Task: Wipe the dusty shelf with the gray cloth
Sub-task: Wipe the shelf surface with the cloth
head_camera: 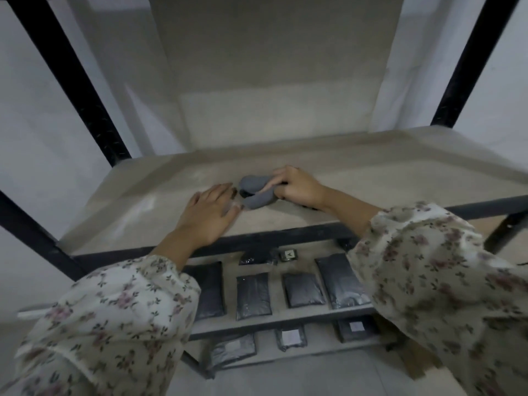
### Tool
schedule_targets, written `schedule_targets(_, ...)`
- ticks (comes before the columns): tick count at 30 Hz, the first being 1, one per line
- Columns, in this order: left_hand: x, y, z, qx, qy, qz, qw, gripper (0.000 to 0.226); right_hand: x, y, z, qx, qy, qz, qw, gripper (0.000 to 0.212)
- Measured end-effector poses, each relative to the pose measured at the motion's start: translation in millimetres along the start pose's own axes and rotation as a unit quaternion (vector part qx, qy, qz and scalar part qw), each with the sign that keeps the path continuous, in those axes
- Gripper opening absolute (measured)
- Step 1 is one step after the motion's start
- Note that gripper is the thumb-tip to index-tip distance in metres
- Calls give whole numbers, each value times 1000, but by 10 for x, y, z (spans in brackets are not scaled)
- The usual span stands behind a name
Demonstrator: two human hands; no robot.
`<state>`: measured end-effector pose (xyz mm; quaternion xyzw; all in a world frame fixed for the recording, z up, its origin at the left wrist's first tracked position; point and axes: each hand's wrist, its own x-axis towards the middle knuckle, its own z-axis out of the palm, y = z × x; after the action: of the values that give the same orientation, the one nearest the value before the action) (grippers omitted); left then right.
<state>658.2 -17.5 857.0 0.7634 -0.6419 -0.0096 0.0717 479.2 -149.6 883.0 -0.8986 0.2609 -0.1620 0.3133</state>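
The gray cloth [256, 192] is seen bunched into a thick roll near the middle of the dusty shelf [371, 172], a little nearer its front edge than the back. It is gripped by the right hand [298, 189], whose fingers [273, 180] are curled over its right end; the thumb and part of the cloth are hidden beneath that hand. A small dark shape is glimpsed under the cloth's left fold, but what it is cannot be made out. The left hand [210, 212] is laid flat on the shelf just beside the cloth, its fingers [222, 192] straight and slightly spread; whether the fingertips touch the cloth cannot be told. Both forearms are covered by flowered sleeves [114, 318], which are cut off by the lower edge of the view. On the lower shelf [274, 321] a row of four dark packets [253, 295] is laid flat, the outer two partly hidden by the sleeves. Behind them a smaller dark packet is half covered by the black front rail [274, 238], next to a small box [289, 255] marked with an A. On the bottom shelf [314, 351] three more packets with pale labels [290, 337] are seen; the labels are too blurred to be read.
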Motion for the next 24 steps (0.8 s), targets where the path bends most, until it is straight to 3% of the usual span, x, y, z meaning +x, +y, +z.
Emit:
schedule_targets(6, -146, -62, 2, 20, 6, 5, 1000, 59, -498, -181, -84, 51, -75, -15, 996, 39)
schedule_targets(9, -145, -57, 1, 9, 13, 12, 1000, 67, -178, -185, -281, 111, 14, 48, 993, 35)
schedule_targets(11, -149, -50, 5, 11, 17, 14, 1000, 64, 101, -113, -289, 68, 62, 66, 994, 31)
schedule_targets(15, -169, -54, -2, 20, 14, 16, 1000, 66, 260, 141, 22, -119, 62, 87, 987, 34)
schedule_targets(17, -188, -49, -18, 18, -10, 28, 999, 79, 148, 138, 67, -150, 50, 63, 985, 37)
schedule_targets(21, -226, -46, -56, 35, -31, 57, 997, 121, -285, -16, 62, -99, 27, 0, 995, 36)
schedule_targets(24, -208, -59, -20, 53, -16, 62, 997, 126, -596, -154, 22, -37, -40, -50, 997, 40)
